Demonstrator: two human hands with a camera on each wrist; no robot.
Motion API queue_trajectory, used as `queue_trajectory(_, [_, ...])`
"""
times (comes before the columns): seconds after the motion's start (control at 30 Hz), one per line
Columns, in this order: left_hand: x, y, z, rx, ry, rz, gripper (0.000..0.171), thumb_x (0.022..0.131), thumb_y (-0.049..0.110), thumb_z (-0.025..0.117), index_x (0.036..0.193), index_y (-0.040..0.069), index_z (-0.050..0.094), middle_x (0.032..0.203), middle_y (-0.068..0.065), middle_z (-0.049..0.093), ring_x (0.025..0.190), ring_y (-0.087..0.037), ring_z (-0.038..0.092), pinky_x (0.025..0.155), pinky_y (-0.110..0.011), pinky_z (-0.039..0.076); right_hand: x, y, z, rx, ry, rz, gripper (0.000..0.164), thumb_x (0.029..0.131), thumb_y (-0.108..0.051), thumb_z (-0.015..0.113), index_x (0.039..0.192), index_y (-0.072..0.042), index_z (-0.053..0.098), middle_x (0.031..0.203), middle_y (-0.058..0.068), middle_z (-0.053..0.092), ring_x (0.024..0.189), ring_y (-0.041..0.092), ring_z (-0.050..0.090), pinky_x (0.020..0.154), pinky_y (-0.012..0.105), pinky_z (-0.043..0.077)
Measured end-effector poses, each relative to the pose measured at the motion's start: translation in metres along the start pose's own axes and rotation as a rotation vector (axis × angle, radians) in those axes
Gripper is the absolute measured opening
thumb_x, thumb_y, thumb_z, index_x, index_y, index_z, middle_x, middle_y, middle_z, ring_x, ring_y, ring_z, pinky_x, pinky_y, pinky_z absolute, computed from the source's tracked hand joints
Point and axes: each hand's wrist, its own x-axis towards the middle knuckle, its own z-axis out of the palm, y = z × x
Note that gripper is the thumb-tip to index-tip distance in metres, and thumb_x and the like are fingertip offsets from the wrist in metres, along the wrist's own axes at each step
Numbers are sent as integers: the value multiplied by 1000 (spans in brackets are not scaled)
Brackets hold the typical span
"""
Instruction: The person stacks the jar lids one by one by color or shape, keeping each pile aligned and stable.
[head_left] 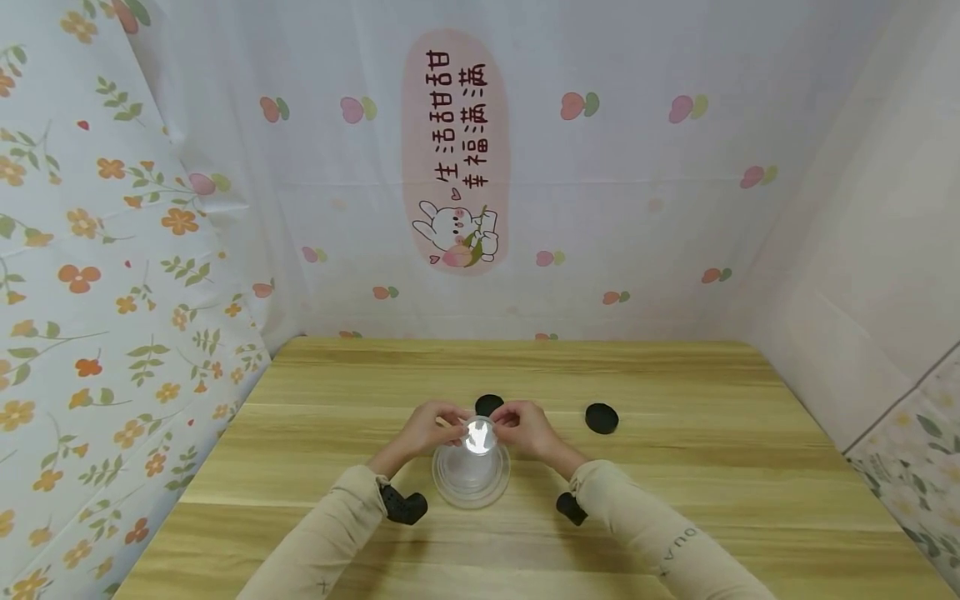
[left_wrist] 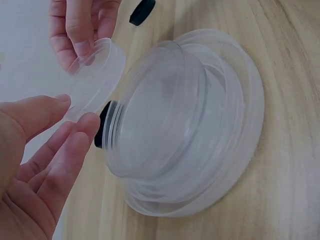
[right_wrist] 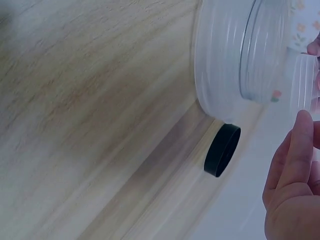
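A shallow, round, clear plastic piece (head_left: 480, 437), like a small lid or dish, is held up between the two hands and catches bright light. My left hand (head_left: 433, 427) pinches one side of its rim between thumb and fingers. On the opposite side, my right hand (head_left: 529, 428) grips the rim with thumb and fingertips. Just below them stands a stepped stack of clear round plastic containers (left_wrist: 155, 115), widest at the bottom, resting on the table. The held piece is apart from the stack in the left wrist view.
Behind the hands lies a black round cap (head_left: 490, 404), partly hidden in the left wrist view. A second black round cap (head_left: 602, 418) lies farther right on the wood-grain table (head_left: 675, 500). Patterned cloth (head_left: 637, 208) hangs along the table's back and sides.
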Motion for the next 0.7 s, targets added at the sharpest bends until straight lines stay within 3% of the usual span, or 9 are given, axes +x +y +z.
queue_trajectory(0.07, [-2,-1,0,3,8,-3,23,79,-1,60,99,-10,61,75,-13,61,62,-23,62,59,-37,52,0,1,2,-1,0,-7,10,76,4,60,86,6,62,74,8,59,66,13,54,58,22,48])
queue_trajectory(0.13, [-7,8,-1,4,12,-4,22,79,-3,59,98,-14,60,75,-17,60,62,-28,62,60,-39,51,-3,-9,2,1,-3,-18,11,75,7,60,85,9,61,74,13,59,67,18,55,59,25,48])
queue_trajectory(0.3, [-21,34,-3,13,6,8,21,78,-9,56,97,-19,56,78,-28,57,67,-42,59,61,-47,50,-5,-9,5,-16,-14,-32,12,73,7,61,84,10,61,74,14,59,68,17,56,60,22,47])
queue_trajectory(0.37, [-22,34,-3,13,-3,11,20,78,-9,56,96,-19,57,77,-28,57,67,-42,59,62,-46,50,-1,2,7,-22,-19,-36,12,72,5,62,84,8,62,73,10,60,67,12,54,59,19,46])
queue_trajectory(0.53, [-22,26,-4,4,-24,19,19,79,-10,55,95,-19,57,76,-29,57,66,-44,59,61,-46,50,-1,3,9,8,-46,-34,13,72,7,61,85,9,61,74,10,60,67,14,55,59,22,48])
queue_trajectory(0.7, [-16,7,-4,-1,-21,24,18,79,-9,57,95,-18,58,75,-26,58,63,-39,60,58,-44,51,-3,2,12,-4,-38,-30,15,72,7,62,87,8,62,75,9,59,67,13,54,60,21,47])
